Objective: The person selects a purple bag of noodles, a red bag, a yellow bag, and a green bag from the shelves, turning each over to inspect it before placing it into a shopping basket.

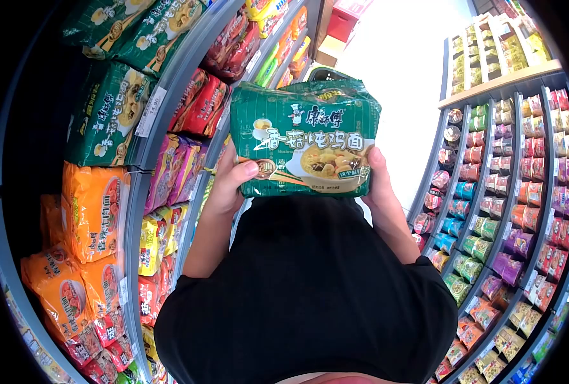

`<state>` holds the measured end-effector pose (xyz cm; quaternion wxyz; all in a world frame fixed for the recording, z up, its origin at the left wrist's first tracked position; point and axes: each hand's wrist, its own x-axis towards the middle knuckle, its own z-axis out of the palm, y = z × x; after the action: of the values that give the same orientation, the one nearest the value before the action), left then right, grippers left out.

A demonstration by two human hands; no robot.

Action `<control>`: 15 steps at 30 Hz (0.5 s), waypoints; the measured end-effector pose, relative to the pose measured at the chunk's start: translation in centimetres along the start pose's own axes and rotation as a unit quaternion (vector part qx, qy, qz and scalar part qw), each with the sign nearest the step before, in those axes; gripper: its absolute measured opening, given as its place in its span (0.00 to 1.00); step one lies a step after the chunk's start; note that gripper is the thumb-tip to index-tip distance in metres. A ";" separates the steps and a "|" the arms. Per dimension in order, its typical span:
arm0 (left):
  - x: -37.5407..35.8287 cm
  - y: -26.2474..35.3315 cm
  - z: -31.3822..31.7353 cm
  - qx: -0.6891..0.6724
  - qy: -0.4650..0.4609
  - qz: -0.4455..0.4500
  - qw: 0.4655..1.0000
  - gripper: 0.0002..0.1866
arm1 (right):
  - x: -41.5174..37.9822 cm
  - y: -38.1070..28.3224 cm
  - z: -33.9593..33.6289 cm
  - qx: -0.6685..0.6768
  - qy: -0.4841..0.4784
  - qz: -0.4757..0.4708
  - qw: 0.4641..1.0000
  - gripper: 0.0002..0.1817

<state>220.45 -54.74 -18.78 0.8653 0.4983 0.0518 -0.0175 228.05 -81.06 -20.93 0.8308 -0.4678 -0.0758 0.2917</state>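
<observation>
A green multipack of instant noodles (307,137) is held up in front of my chest, its printed front facing me. My left hand (233,176) grips its left edge, with the thumb laid over the front. At the opposite edge, my right hand (380,176) closes on the pack; its fingers are mostly hidden behind the wrapper. Behind the pack's top edge shows a dark rounded object (330,74), too covered to name. Similar green noodle packs (108,115) sit on the shelf to the left.
Left of me, a grey shelf unit carries orange noodle packs (95,211) and red packs (201,102), with a price tag (151,112) on its edge. Shelves of cup noodles (479,192) stand to the right. A red box (348,19) is at the far end.
</observation>
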 end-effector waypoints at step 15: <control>0.2 0.0 0.4 0.004 0.006 0.001 1.000 0.46 | 0.0 0.2 -0.4 0.009 0.001 -0.006 1.000 0.52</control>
<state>220.66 -55.11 -18.61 0.8629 0.5021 0.0561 -0.0139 228.15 -81.25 -21.30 0.8369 -0.4596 -0.0753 0.2874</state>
